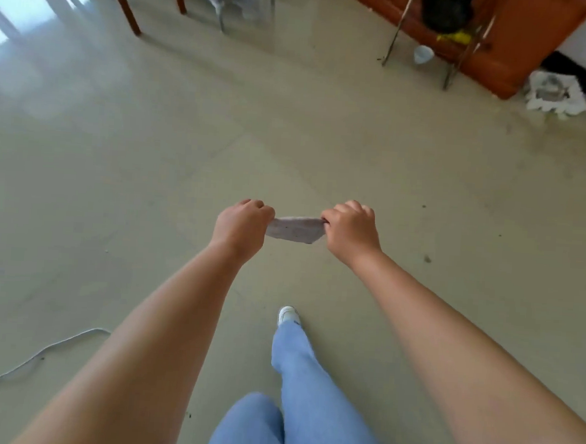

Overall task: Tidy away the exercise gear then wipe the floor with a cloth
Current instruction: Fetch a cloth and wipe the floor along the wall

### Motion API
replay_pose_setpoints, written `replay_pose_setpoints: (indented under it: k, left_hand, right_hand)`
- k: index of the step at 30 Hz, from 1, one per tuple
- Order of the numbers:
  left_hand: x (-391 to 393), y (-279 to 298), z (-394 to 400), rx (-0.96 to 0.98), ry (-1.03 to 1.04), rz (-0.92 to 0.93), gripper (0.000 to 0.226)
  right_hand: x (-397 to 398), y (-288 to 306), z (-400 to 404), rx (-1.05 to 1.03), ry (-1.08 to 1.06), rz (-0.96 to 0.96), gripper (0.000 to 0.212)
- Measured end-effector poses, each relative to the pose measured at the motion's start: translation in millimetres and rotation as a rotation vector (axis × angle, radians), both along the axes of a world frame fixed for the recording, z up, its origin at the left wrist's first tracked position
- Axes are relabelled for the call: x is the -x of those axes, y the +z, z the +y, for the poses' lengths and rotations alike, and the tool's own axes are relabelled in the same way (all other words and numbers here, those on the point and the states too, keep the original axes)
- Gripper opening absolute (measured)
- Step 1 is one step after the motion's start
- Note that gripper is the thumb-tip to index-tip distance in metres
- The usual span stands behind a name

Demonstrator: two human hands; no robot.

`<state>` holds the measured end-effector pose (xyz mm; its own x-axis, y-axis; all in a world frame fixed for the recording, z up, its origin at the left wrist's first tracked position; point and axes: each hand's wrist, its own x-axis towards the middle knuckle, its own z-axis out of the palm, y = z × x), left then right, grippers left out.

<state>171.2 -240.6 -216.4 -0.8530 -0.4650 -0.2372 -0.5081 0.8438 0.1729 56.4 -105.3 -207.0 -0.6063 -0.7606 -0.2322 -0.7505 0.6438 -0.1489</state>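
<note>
The person is standing over a pale tiled floor (123, 163) with both bare arms stretched forward, and a small pale cloth (294, 229) is hanging in the air between the two hands, above the floor and not touching it. The left hand (241, 224) is curling its fingers round the cloth's left end, while the right hand (351, 230) is pinching the right end in a closed fist, so the cloth is being pulled out flat between them. Below, light blue trousers (303, 387) and one white shoe (287, 315) are showing. A thin white cord (36, 352) is lying on the floor at the lower left. Far off, a crumpled white rag (555, 95) is sitting beside an orange wooden cabinet (522, 40), and dark chair legs (126, 9) are standing at the upper left
</note>
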Motion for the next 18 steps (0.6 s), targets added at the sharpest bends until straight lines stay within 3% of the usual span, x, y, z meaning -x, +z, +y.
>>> replay_pose_setpoints:
  k: [9, 18]
  left_hand:
    - [16.4, 16.2, -248.6, 0.05, 0.27, -0.037, 0.028]
    - [15.7, 42.0, -553.0, 0.095, 0.336, -0.105, 0.033]
  right_hand:
    - [50.5, 15.3, -289.4, -0.012, 0.336, 0.03, 0.026]
    - [69.7, 34.0, -633.6, -0.004, 0.581, 0.077, 0.028]
